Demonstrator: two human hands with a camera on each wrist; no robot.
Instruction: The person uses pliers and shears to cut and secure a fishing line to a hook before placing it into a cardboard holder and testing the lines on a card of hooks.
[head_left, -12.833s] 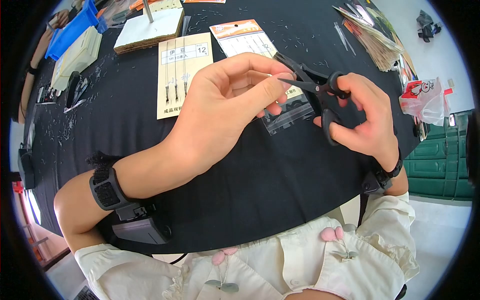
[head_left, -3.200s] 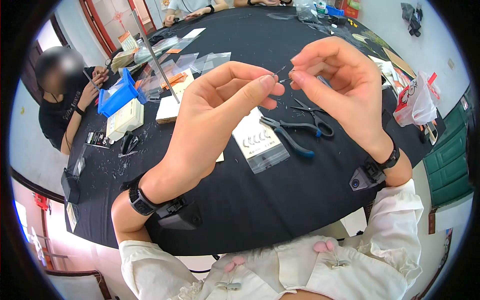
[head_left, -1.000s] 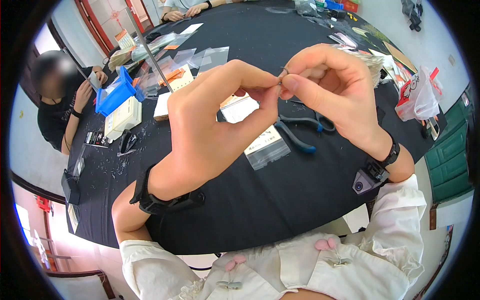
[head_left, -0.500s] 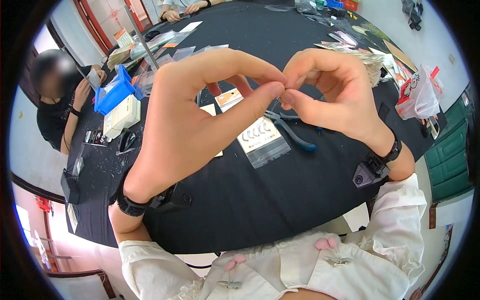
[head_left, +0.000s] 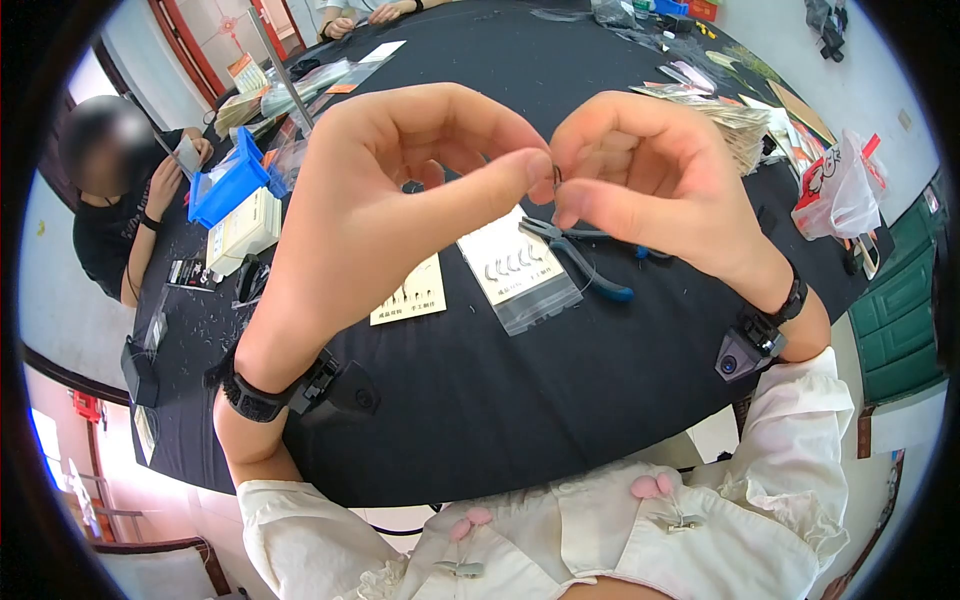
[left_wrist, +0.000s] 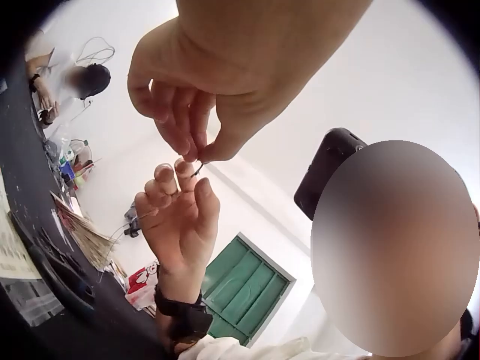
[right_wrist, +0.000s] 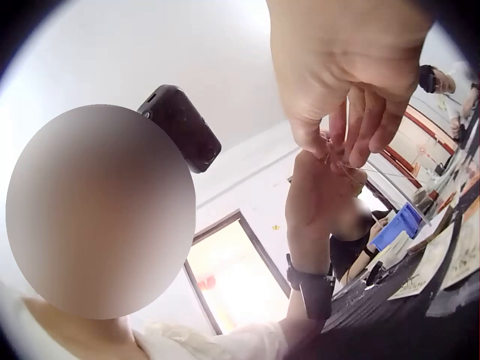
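Note:
Both hands are raised over the black table, fingertips nearly meeting. My left hand [head_left: 385, 200] pinches a small dark fishhook [left_wrist: 198, 169] between thumb and forefinger, best seen in the left wrist view. Opposite it, my right hand [head_left: 665, 175] has its thumb and forefinger spread apart on either side of the hook, the other fingers loosely bent. A thin pale line [right_wrist: 349, 170] shows by the right fingers in the right wrist view. Below the hands lie a hook packet [head_left: 515, 265] with a row of hooks and blue-handled pliers [head_left: 590, 270].
A printed card [head_left: 412, 300] lies left of the packet. On the left stand a blue bin [head_left: 230, 180], a white box [head_left: 245, 230] and a metal rod [head_left: 280, 65]. Card stacks [head_left: 735, 130] and a plastic bag [head_left: 845, 190] are at the right. Another person [head_left: 110, 200] sits at the left.
The scissors my right hand gripped 12.8 seconds ago later lay on the table and are now hidden. Since half a second ago, my right thumb and forefinger have parted; the left hand has shifted slightly left.

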